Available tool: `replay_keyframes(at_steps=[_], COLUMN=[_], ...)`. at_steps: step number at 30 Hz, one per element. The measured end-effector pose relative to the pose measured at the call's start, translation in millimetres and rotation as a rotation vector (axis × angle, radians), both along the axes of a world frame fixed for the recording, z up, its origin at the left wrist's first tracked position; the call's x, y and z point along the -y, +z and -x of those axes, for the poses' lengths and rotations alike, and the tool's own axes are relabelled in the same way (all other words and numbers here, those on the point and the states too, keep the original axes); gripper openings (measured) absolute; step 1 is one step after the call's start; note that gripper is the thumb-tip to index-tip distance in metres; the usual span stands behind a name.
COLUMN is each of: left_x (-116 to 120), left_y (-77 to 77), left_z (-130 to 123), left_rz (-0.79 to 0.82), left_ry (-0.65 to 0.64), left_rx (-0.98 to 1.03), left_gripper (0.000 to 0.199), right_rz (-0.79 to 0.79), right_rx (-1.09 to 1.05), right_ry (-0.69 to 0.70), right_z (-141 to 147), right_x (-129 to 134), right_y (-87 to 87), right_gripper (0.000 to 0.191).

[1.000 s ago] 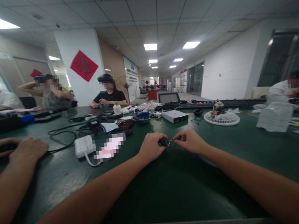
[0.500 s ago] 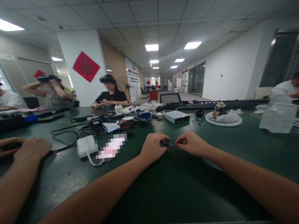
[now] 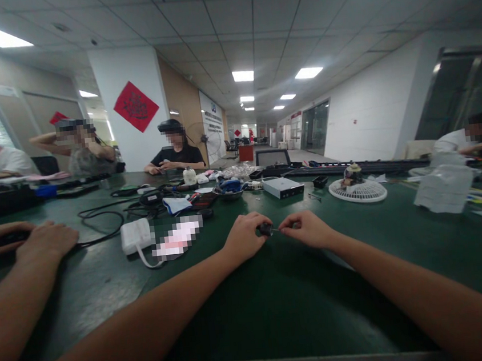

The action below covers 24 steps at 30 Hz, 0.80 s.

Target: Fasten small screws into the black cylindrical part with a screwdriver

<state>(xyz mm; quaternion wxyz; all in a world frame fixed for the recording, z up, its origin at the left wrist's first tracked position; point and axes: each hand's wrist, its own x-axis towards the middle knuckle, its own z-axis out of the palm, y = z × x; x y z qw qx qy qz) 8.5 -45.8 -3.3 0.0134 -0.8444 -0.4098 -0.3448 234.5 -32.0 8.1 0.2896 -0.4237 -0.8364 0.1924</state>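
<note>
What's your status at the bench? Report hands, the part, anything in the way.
Left hand pinching small black cylindrical part. Right hand at its thin metal pin. Nothing between hands; white power adapter off to the left, apart.

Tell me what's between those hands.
Between the left hand and right hand, the head view shows a small black part with a thin pin.

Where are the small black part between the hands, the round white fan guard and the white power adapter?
Small black part (image 3: 265, 229): head view, on its rounded body.
Round white fan guard (image 3: 369, 193): head view, on its grille.
White power adapter (image 3: 135, 236): head view, on its top face.
</note>
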Motion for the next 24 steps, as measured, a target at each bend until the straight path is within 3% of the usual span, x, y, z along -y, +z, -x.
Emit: replay_keyframes(at_steps=[3,9,14,20,24], left_x=[0.6,2.6,2.3,3.0,3.2], left_y=[0.4,3.3,3.5,1.2,1.8], left_z=[0.0,-0.1,-0.1,-1.5,-2.7], left_rz=[0.002,-0.017,-0.052,-0.081,-0.083], left_ry=[0.019,-0.009,-0.006,-0.028,-0.017], left_rx=[0.006,-0.034,-0.058,-0.097,-0.074], left_gripper=[0.027,0.026,0.026,0.028,0.026], right_rz=[-0.044,0.092,-0.004,0.179,0.076], right_rx=[0.056,-0.019,-0.024,-0.054,-0.063], right_ry=[-0.08,0.033,-0.047,0.043,-0.031], right_z=[0.9,1.4,-0.4,1.5,2.1], right_x=[1.6,1.9,-4.1,-0.4,0.1], right_y=[1.3,0.1,-3.8,-1.8,-0.4], right_gripper=[0.021,0.023,0.021,0.02,0.02])
